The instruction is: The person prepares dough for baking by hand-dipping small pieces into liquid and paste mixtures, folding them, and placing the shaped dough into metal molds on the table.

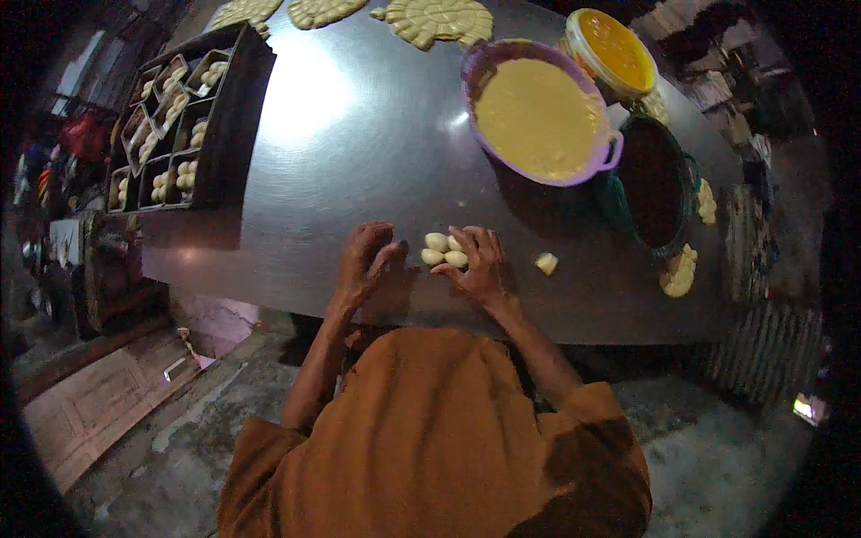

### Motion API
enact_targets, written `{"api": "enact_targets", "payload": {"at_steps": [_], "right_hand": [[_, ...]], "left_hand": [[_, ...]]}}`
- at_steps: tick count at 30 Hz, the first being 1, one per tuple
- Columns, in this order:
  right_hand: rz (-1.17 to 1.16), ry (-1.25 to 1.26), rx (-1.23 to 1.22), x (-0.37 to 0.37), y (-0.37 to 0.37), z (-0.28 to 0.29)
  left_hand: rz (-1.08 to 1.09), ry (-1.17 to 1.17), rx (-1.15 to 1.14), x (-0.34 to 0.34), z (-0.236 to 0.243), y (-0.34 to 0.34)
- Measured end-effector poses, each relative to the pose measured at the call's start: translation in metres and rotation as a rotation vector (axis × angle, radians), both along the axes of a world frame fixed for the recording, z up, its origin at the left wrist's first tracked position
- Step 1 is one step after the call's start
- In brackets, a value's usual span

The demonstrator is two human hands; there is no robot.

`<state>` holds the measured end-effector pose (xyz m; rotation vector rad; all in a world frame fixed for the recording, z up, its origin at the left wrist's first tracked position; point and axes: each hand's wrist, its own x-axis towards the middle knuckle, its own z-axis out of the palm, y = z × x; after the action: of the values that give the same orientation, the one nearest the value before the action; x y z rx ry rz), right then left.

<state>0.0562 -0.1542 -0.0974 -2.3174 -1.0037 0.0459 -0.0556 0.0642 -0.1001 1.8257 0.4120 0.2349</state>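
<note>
"What's along the steel bench (305,197)?"
"Left hand (362,258) spread, empty; right hand (487,269) curled against four dough balls (434,256) between them, firmness of grip unclear. Probably grouping; the next move calls for gentle fingers. Purple basin (587,170) beyond."

Dough balls (437,241): on desk (359,170), between left hand (363,260) and right hand (485,271)
Crate (235,117): desk's far left
Basin (603,161): right, before bucket (589,67)

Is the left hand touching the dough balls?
Apart: the head view shows a strip of tabletop between the left hand and the dough balls.
</note>
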Motion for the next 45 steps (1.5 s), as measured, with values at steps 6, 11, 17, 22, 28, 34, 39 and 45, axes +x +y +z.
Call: {"api": "enact_targets", "payload": {"at_steps": [6, 11, 17, 22, 28, 34, 39, 45], "right_hand": [[0.189, -0.17, -0.15, 0.005, 0.022, -0.02], [0.136, -0.344, -0.194, -0.004, 0.024, -0.027], [0.397, -0.481, -0.125, 0.02, 0.031, -0.035], [0.494, -0.306, -0.396, 0.051, 0.044, -0.026], [0.739, -0.235, -0.354, 0.068, 0.27, 0.074], [0.889, -0.381, -0.104, 0.029, 0.631, 0.121], [0.952, -0.483, -0.083, 0.016, 0.837, 0.096], [1.057, -0.515, -0.141, 0.015, 0.908, 0.032]], "left_hand": [[0.375, 0.032, 0.029, -0.031, 0.012, 0.05], [0.578, 0.022, 0.18, -0.075, -0.008, 0.11], [0.865, 0.046, 0.213, -0.128, -0.029, 0.196], [0.923, -0.008, 0.428, -0.148, -0.014, 0.267], [0.94, 0.067, 0.448, -0.151, -0.029, 0.284], [0.946, 0.101, 0.436, -0.156, -0.035, 0.291], [0.861, 0.129, 0.456, -0.16, -0.033, 0.294], [0.879, 0.135, 0.494, -0.161, -0.042, 0.293]]}}
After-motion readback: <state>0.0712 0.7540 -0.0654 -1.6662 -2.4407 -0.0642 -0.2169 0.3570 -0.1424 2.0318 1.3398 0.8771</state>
